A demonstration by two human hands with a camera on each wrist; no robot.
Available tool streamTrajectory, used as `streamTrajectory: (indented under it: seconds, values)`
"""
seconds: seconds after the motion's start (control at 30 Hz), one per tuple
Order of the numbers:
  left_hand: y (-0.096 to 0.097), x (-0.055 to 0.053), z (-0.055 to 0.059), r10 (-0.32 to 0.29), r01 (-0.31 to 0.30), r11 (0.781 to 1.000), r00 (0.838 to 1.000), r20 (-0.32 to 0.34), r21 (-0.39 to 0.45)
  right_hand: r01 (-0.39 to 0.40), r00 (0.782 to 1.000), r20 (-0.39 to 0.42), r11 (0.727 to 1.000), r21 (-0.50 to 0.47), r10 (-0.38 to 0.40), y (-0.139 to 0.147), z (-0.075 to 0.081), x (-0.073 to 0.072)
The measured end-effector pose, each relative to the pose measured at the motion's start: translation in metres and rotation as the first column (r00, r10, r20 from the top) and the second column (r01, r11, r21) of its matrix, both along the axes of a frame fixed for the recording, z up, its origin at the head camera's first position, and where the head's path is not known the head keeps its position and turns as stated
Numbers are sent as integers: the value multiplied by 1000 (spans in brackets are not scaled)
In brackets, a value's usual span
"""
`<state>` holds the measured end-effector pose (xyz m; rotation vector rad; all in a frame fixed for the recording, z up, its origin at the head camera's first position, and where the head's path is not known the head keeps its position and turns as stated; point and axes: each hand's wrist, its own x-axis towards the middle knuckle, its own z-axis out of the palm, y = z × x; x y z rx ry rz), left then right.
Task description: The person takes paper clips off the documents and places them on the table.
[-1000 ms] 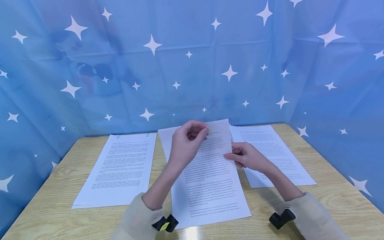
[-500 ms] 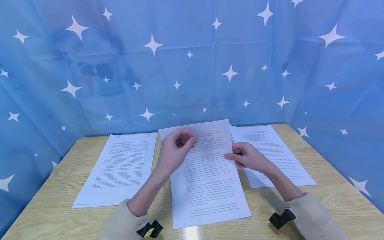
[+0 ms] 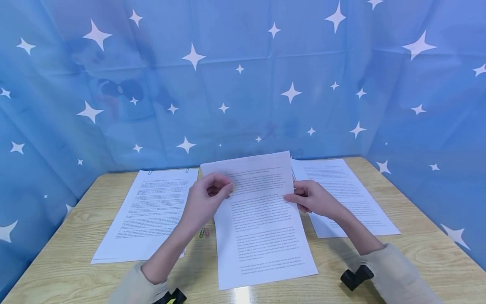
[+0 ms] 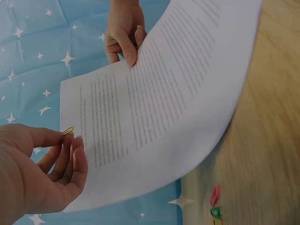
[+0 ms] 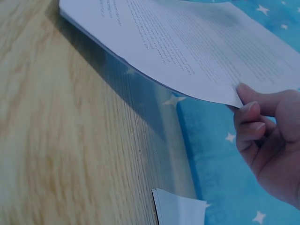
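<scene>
A printed sheaf of paper (image 3: 262, 228) is held up off the wooden table, its far end raised and its near end low. My right hand (image 3: 315, 198) pinches its right edge, thumb on the printed face and fingers behind, as the right wrist view also shows. Between thumb and fingertips, my left hand (image 3: 206, 196) pinches a small yellow paper clip (image 4: 68, 131). That hand hovers in front of the sheaf's upper left side, and the clip appears apart from the paper's edge. How many sheets the sheaf has, I cannot tell.
Left on the table (image 3: 68, 253) lies a printed stack (image 3: 152, 215) with two paper clips (image 3: 187, 170) along its top edge. Another printed stack (image 3: 345, 198) lies at the right. Loose coloured paper clips (image 3: 204, 232) sit left of the sheaf. A blue star-patterned curtain (image 3: 243, 118) stands behind.
My left hand has moved left and down across the sheaf with the yellow paper clip, uncovering print and the loose clips on the table. My right hand and the sheaf have stayed put.
</scene>
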<state>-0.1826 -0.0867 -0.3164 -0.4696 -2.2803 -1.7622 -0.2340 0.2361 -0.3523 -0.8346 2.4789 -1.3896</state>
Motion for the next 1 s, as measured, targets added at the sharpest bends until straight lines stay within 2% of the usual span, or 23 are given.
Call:
streamTrajectory:
  seconds: [0.27,0.57,0.77,1.0]
  values:
    - [-15,5,-6,8,-7,999,1000,23,-49,-10,1000,6,1000,-8,10,1,-1,-1]
    - [-27,11,-14,29,-21,996,995,95,-91,-14,1000,11,1000,-15,14,0,0,0]
    - [-37,13,-17,69,-49,985,990,120,-163,-11,1000,23,1000,-19,11,-1,1,1]
    - [-48,17,-22,82,-45,974,984,157,-223,-4,1000,9,1000,-12,4,-1,-1,0]
